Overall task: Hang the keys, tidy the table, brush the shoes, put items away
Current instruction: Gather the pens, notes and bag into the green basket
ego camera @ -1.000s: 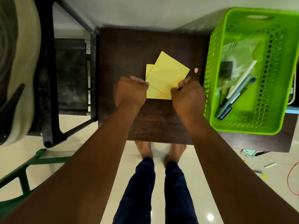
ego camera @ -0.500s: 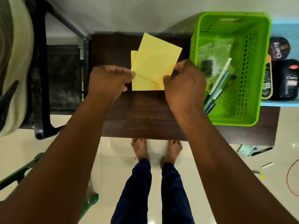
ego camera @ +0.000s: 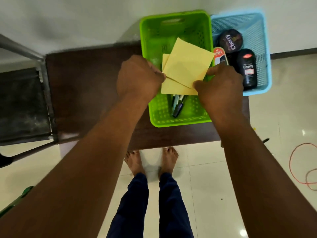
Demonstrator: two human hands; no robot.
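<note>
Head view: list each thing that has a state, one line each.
Left hand: pinches the yellow papers.
Right hand: pinches the same papers.
Yellow papers: two, overlapped and skewed, held above the green basket.
Green basket: on the table, pens inside.
Blue basket: holds polish tin and bottle, both lying.

Dark wooden table (ego camera: 96,93), green basket (ego camera: 178,120) on it, blue basket (ego camera: 265,48) beside, touching
</note>
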